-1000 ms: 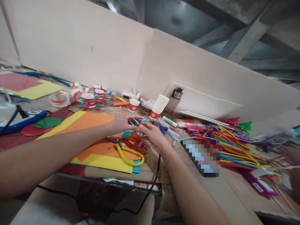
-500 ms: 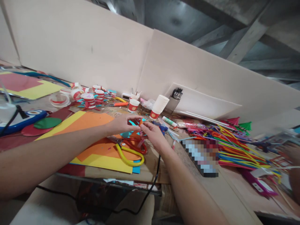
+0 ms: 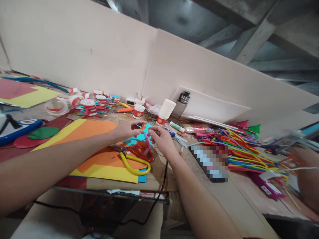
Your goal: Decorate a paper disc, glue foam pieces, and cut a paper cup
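My left hand (image 3: 127, 131) is closed in a pinch on a small orange paper piece (image 3: 143, 126) above the table. Close by on the right, my right hand (image 3: 161, 140) has its fingers curled together, with a thin pink-purple strip (image 3: 147, 141) at its fingertips. Light-blue paper pieces (image 3: 134, 138) lie under the hands. Below them, scissors with one yellow handle (image 3: 133, 171) and one red handle (image 3: 149, 155) rest on orange paper (image 3: 99, 158) and yellow sheets.
Behind the hands stand a single paper cup (image 3: 139, 111), a stack of cups (image 3: 165, 112) and a bottle (image 3: 181, 104). Decorated cups (image 3: 89, 108) crowd the back left. Rightward lie a glue stick (image 3: 177, 126), a phone (image 3: 209, 164), colourful pipe cleaners (image 3: 249, 154) and another person's hand (image 3: 297, 155).
My hands have drawn slightly apart; the orange piece now shows at my left fingertips, and more of the pink-purple strip is visible. The view has shifted slightly to the right.
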{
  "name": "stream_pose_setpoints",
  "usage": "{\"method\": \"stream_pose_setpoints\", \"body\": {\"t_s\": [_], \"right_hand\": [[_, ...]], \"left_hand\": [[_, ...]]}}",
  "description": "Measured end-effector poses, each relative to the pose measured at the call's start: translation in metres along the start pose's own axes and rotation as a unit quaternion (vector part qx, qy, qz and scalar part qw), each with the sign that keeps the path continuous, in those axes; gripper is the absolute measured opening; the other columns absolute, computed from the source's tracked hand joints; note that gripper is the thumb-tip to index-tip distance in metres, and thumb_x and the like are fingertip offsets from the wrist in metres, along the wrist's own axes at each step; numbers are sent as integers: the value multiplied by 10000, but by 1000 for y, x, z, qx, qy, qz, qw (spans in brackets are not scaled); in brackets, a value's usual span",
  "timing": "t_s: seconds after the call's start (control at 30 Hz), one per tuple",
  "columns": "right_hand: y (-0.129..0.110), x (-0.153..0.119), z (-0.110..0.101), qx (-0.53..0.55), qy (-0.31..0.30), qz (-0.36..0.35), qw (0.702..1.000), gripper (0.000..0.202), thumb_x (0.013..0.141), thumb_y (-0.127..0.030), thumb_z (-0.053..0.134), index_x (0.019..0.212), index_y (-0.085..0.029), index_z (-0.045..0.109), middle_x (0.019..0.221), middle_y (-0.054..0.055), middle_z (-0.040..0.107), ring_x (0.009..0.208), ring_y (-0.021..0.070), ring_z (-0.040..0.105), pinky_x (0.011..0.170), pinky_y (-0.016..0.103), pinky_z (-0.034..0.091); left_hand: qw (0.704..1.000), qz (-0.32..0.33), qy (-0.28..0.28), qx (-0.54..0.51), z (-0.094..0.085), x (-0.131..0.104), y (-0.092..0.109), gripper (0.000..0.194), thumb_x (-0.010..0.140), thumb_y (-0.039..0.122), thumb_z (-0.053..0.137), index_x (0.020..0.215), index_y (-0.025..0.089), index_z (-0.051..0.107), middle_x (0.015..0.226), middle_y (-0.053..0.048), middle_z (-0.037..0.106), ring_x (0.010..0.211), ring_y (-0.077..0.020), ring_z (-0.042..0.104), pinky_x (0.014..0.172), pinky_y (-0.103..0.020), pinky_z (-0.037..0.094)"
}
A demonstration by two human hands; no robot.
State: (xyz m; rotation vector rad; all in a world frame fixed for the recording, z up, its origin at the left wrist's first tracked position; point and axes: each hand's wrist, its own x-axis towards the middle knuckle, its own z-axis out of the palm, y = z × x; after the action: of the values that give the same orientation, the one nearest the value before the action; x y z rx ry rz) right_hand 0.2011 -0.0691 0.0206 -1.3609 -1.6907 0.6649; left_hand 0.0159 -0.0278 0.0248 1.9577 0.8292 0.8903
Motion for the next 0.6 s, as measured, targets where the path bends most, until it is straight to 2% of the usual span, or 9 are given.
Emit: {"method": "stream_pose_setpoints", "body": {"t_s": [0.17, 0.27, 0.37, 0.43, 0.5, 0.6], "right_hand": [[-4, -2, -19, -106, 87, -36, 990, 203, 847, -350, 537, 901, -180, 633, 839, 51, 661, 742, 171, 583, 722, 309, 444], [-2, -3, -30, -272, 123, -26, 954, 223, 864, -328, 518, 965, -161, 624, 932, 110, 661, 870, 228, 592, 821, 363, 427], [5, -4, -38, -433, 120, 53, 892, 351, 860, -369, 536, 1068, -94, 601, 1085, 230, 625, 1066, 328, 564, 896, 431, 402], [12, -4, -42, -461, 95, 125, 874, 435, 852, -427, 542, 1083, -62, 597, 1097, 277, 618, 1072, 365, 578, 883, 448, 415], [19, -3, -44, -433, 73, 172, 882, 463, 834, -436, 561, 1092, -53, 588, 1065, 283, 639, 1031, 368, 612, 858, 444, 438], [32, 1, -43, -370, 79, 188, 907, 471, 780, -348, 627, 1137, -50, 553, 1036, 272, 664, 1004, 353, 636, 835, 426, 460]], "left_hand": [[998, -38, 25, -34, -5, 2, -2, 563, 719, 352, 613, 1224, 106, 592, 978, -103, 703, 914, -256, 636, 676, -313, 518], [998, -29, 34, -51, -7, 5, -8, 566, 718, 349, 616, 1235, 119, 581, 1057, -114, 669, 899, -235, 640, 657, -303, 514], [997, -22, 33, -65, -9, 6, -12, 566, 727, 336, 606, 1250, 124, 557, 1094, -110, 646, 883, -219, 642, 647, -296, 507], [997, -26, 38, -64, -11, 6, -13, 543, 721, 333, 608, 1224, 130, 570, 1099, -105, 643, 884, -218, 642, 642, -293, 510], [997, -29, 41, -61, -11, 6, -13, 516, 722, 335, 604, 1197, 132, 583, 1085, -102, 649, 890, -218, 643, 645, -291, 516], [997, -30, 38, -59, -12, 7, -15, 509, 728, 343, 602, 1190, 130, 583, 1067, -104, 655, 897, -218, 645, 653, -291, 523]]}}
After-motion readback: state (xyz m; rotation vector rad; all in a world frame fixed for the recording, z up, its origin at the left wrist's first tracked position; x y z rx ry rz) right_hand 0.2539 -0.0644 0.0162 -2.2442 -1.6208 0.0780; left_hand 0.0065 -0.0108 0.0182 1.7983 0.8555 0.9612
